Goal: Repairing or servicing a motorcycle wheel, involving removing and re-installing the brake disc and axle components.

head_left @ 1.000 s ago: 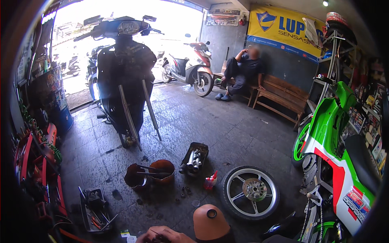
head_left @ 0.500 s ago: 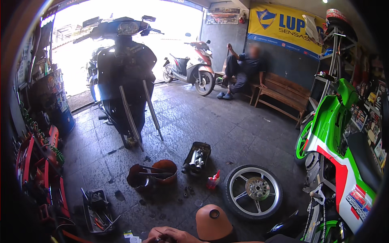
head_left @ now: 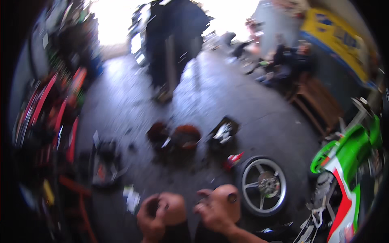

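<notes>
Motion blur smears the picture. Near the lower edge, my left hand (head_left: 153,220) is curled beside my left knee, its fingers closed round a small dark thing I cannot make out. My right hand (head_left: 214,211) is over my right knee, apart from the left one. Its fingers are bent together at a small greyish thing, too blurred to name. Several white paper pieces (head_left: 131,198) lie on the floor beyond my left hand. To the right of my right knee, a motorcycle wheel (head_left: 268,185) with a brake disc lies flat.
Ahead are two rusty-brown containers (head_left: 187,135), a dark tray (head_left: 238,124) of silvery parts and a red bottle (head_left: 233,160). A tool tray (head_left: 97,174) and red rack (head_left: 38,105) stand left, a green motorcycle (head_left: 358,152) right. Beyond are a scooter (head_left: 174,36) and a seated person (head_left: 298,60).
My hands were together at the lower edge; they are now raised and apart, both knees showing. The view has swung down and tilted, shifting the whole scene.
</notes>
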